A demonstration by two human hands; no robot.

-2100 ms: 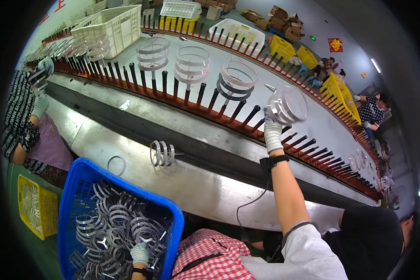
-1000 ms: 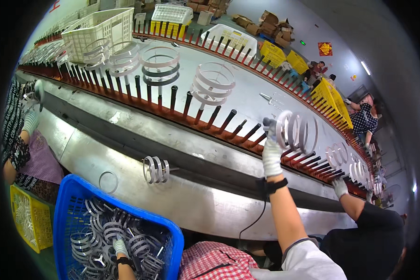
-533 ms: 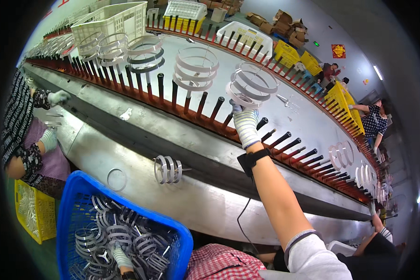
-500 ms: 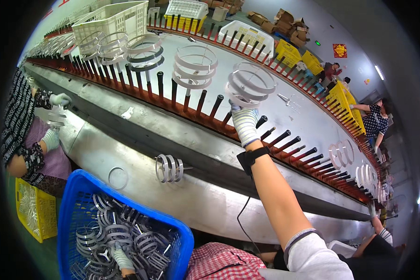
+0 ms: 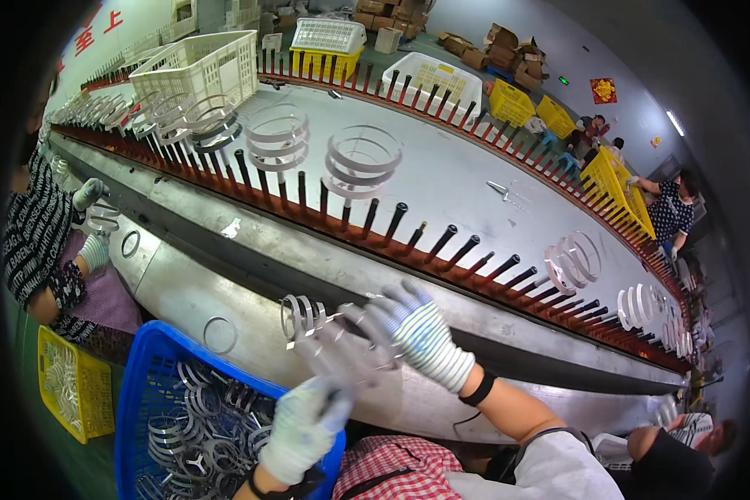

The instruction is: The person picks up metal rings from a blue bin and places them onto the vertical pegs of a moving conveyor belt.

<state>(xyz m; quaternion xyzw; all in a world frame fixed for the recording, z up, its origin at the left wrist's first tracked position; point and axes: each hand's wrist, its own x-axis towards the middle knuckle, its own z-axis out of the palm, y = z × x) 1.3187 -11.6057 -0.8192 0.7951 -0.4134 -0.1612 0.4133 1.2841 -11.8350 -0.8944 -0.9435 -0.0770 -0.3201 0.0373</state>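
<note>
My left hand (image 5: 304,425), in a white knit glove, is raised over the blue basket (image 5: 137,392) of metal rings (image 5: 196,425). It grips a blurred bunch of rings (image 5: 335,357). My right hand (image 5: 415,327), also gloved, has its fingers spread and touches the top of that bunch. A small stack of rings (image 5: 302,315) stands on the steel ledge (image 5: 183,287) just left of it. Behind runs a long belt with dark pegs (image 5: 392,223) carrying ring stacks (image 5: 362,158), (image 5: 573,262).
A person in a patterned sleeve with gloved hands (image 5: 87,200) works at the left, beside a yellow basket (image 5: 67,387). Other people sit at the far right (image 5: 671,204) and lower right (image 5: 683,442). White crates (image 5: 200,67) and yellow crates (image 5: 612,179) stand behind the belt.
My right hand has dropped from the pegs down to the ledge. My left hand has risen out of the basket with rings. The ring stacks on the belt have moved right.
</note>
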